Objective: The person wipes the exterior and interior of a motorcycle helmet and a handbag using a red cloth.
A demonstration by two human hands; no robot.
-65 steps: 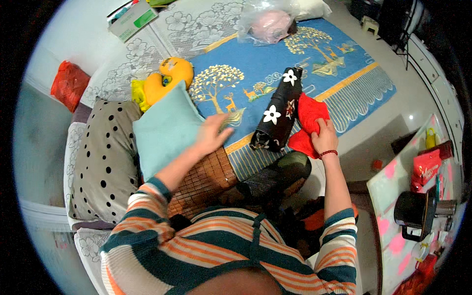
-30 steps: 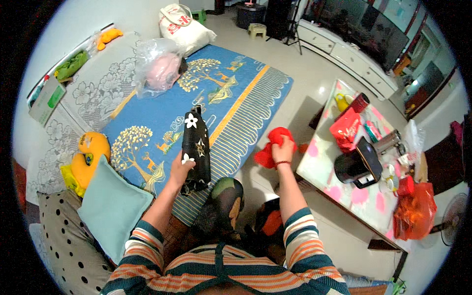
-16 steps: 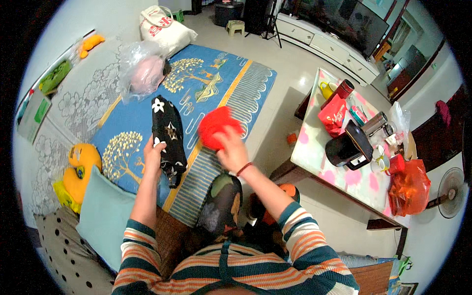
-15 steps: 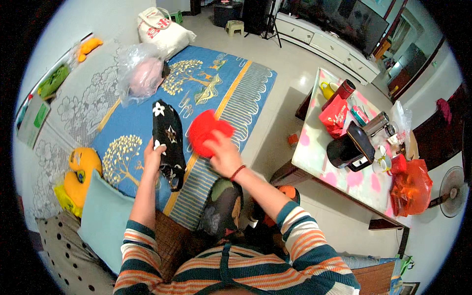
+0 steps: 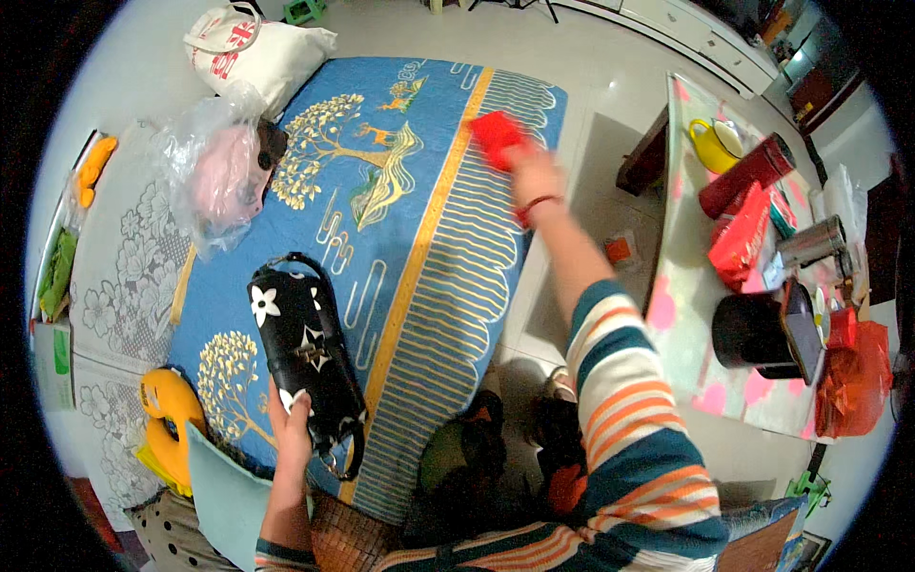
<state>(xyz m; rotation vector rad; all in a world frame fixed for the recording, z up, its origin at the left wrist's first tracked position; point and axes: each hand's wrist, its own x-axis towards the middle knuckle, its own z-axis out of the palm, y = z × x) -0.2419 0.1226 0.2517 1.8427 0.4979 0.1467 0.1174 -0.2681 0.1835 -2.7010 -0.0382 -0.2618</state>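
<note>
A black handbag [image 5: 310,353] with white flower shapes and a short strap lies over the blue patterned cover. My left hand [image 5: 291,424] grips its lower left side, with the thumb across its front. Farther off to the right, my right hand [image 5: 536,173] is closed on a red cloth [image 5: 498,139], held over the striped border of the cover [image 5: 448,286]. Motion blurs the fingers of that hand. Beyond the handbag sits a pink bag [image 5: 229,181] wrapped in clear plastic.
A white tote bag [image 5: 257,59] stands at the far left. On the right, a low table [image 5: 672,300] bears a yellow cup [image 5: 713,145], a dark red flask [image 5: 748,176], a black container [image 5: 748,334] and a red plastic bag [image 5: 863,381]. Cushions [image 5: 229,496] lie at the near left.
My right hand has carried the red cloth away from the handbag, forward and to the right. My left hand keeps hold of the handbag, now lower in view. The view has shifted.
</note>
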